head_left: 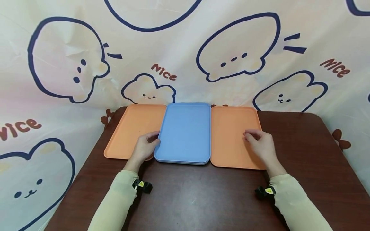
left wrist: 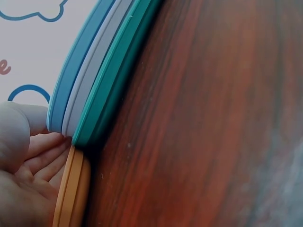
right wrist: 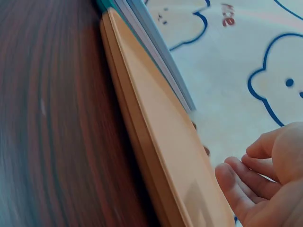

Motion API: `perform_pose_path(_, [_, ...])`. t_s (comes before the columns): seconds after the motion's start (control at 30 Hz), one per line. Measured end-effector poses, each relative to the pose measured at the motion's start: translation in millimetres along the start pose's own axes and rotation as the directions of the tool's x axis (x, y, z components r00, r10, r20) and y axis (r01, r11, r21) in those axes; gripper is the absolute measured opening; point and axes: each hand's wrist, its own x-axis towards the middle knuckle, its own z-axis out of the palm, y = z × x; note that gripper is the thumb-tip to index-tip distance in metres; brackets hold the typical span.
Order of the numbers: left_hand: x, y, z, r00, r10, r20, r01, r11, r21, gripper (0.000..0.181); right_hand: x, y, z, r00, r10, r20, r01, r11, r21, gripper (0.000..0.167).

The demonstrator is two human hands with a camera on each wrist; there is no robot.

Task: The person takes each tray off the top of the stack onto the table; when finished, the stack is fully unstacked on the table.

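A blue tray (head_left: 185, 133) tops a stack, with a lavender tray (left wrist: 97, 66) and green tray (left wrist: 102, 101) under it. My left hand (head_left: 144, 146) pinches the stack's left edge, its thumb at the blue rim and its fingertips against the side below; how many trays lie in the pinch is unclear. That hand is above the left orange tray (head_left: 127, 138), which lies beside the stack. My right hand (head_left: 261, 144) hovers over the right orange tray (head_left: 228, 138), its fingers loosely bent with nothing between them.
The trays lie side by side toward the back of a dark brown wooden table (head_left: 185, 195). A pale cloth (head_left: 185, 51) with cartoon outlines hangs behind and to the left. Each wrist wears a small black camera.
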Motion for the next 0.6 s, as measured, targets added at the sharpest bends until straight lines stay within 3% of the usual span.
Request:
perform_pose_path(0.1, [-0.8,0.5,0.0,1.0,-0.005,-0.001,0.005,1.0,-0.013,0.045,1.8,-4.9,15.5,0.998,-0.025,0.057,0.022,0.999,0.041,0.031])
perform_pose_path(0.27, [-2.2,2.1,-0.3,1.0,-0.012,0.0,0.012,1.0,-0.012,0.046,3.8,-14.8,40.4,0.988,-0.013,0.157,-0.004,0.994,0.111,0.034])
perform_pose_path(0.6, [-2.1,-1.1,0.5,1.0,0.001,-0.004,-0.001,1.0,-0.031,0.046,6.9,-32.2,79.1,0.965,-0.017,0.263,-0.038,0.979,0.203,0.038])
